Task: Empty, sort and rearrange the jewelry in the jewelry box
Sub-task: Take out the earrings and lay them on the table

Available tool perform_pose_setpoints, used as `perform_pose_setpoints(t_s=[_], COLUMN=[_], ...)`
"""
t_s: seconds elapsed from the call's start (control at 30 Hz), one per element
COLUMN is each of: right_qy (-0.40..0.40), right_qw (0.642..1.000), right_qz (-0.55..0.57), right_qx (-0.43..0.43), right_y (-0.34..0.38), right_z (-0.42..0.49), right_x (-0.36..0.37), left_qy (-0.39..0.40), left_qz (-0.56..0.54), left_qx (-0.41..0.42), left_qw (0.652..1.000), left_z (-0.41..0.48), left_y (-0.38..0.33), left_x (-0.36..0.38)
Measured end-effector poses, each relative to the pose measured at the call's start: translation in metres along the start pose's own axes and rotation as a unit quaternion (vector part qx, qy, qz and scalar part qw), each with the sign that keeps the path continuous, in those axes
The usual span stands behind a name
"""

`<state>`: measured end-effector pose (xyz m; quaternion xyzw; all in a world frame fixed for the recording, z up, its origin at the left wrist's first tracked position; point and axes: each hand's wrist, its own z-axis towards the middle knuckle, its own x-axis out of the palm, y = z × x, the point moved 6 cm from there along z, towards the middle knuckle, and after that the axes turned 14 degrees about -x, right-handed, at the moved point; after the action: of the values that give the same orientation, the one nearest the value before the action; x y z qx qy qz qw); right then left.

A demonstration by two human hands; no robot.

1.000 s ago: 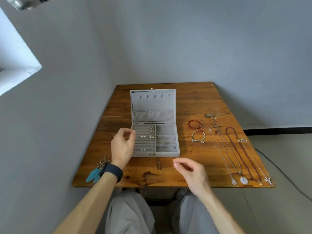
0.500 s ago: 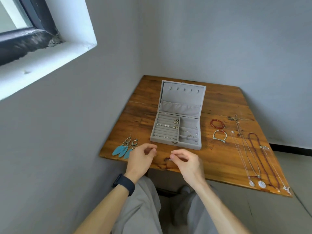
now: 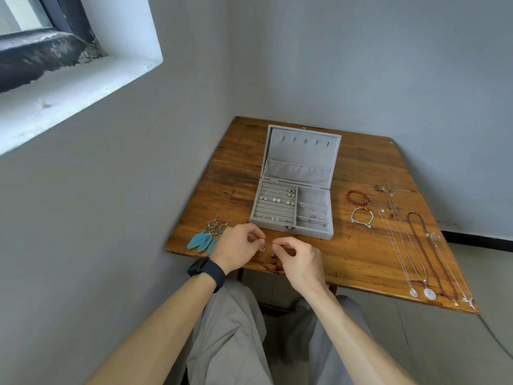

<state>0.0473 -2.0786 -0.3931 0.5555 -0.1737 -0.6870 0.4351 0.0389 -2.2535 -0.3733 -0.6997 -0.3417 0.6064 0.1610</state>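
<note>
An open grey jewelry box point(image 3: 291, 229) stands on the wooden table point(image 3: 361, 254). Small stud earrings sit in its ring rows on the left, and a thin bangle point(image 3: 311, 213) lies in a right compartment. In front of the box, my left hand point(image 3: 236, 247) pinches a small earring point(image 3: 262, 249) just above the table's near edge. My right hand point(image 3: 298, 258) pinches a second small earring point(image 3: 273, 254) beside it. Blue feather earrings point(image 3: 206, 237) lie left of my left hand.
Right of the box lie a red bead bracelet point(image 3: 357, 197) and a cord bracelet point(image 3: 361, 217). Several long necklaces point(image 3: 416, 245) stretch along the table's right side. Walls close in at the left and back; a window sill point(image 3: 69, 87) is at upper left.
My left hand came back from the box's ring rows to the table's near edge beside my right hand. The view swung left, bringing the window into sight.
</note>
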Motion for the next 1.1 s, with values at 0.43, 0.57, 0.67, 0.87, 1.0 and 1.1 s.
perform_pose_setpoints(t_s=[0.43,0.57,0.67,0.87,1.0,1.1], right_qy=[-0.034,-0.037,-0.043,-0.052,-0.071,-0.082], right_qw=[0.996,0.993,0.992,0.991,0.994,0.993], right_qz=[-0.078,-0.098,-0.11,-0.118,-0.078,-0.079], right_qx=[0.037,0.049,0.054,0.046,0.014,-0.024], right_y=[-0.007,-0.01,-0.012,-0.012,-0.014,-0.013], right_z=[0.017,0.021,0.023,0.025,0.019,0.009], right_x=[-0.001,-0.001,0.0,-0.001,-0.01,-0.015], left_qy=[-0.006,-0.003,-0.001,-0.004,-0.012,-0.043], left_qz=[0.03,0.032,0.037,0.03,0.018,0.008], left_qx=[-0.001,-0.007,-0.009,-0.011,-0.014,0.0], left_qw=[1.0,0.999,0.999,0.999,1.0,0.999], left_z=[0.022,0.027,0.029,0.03,0.025,0.017], left_y=[-0.011,-0.011,-0.012,-0.011,-0.009,-0.007], left_x=[0.005,0.006,0.006,0.006,0.005,0.004])
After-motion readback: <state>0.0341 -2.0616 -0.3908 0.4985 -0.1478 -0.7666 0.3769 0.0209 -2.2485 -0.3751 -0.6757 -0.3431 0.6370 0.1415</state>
